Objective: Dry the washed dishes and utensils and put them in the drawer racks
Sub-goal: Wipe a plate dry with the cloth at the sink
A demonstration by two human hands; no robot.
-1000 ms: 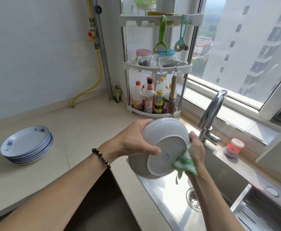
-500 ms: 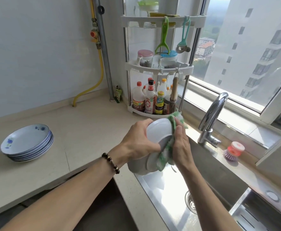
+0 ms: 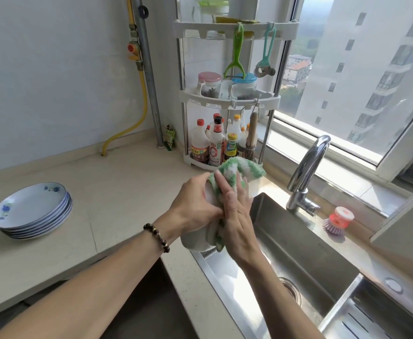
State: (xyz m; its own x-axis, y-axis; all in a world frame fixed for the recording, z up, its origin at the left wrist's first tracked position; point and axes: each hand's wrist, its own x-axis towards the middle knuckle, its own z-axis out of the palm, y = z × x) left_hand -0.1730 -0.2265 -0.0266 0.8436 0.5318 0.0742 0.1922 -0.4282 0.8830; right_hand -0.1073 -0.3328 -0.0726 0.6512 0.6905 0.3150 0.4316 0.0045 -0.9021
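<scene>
Right now the left hand (image 3: 195,206) grips a white plate (image 3: 195,241) by its rim, fingers curled round the edge, holding it tipped up on edge over the near-left corner of the sink (image 3: 298,253) — likely so any drips fall into the basin and not onto the counter (image 3: 107,192). The right hand (image 3: 237,223) lies flat against the plate's face with its fingers straight, pressing a green-and-white cloth (image 3: 239,170) onto it; the cloth drapes over the plate's far edge and bunches up there, and a strip of it shows below the palm as well. Most of the plate is hidden behind hands and cloth, so I cannot tell how dry it is.

Well to the left on the counter sits a stack of blue-flowered plates (image 3: 31,211), apart from the sink — by my reading the dried ones, parked there until they go into the drawer racks, which are not in view. To the right of the hands stands the tap (image 3: 308,172), and beyond it a red-topped dish brush (image 3: 338,221) rests on the sink's ledge. At the far side a corner shelf (image 3: 227,99) holds bottles and jars, out of the way of the work.

The step in hand looks like wiping — the flat palm spreads pressure over the cloth while the other hand braces against it
</scene>
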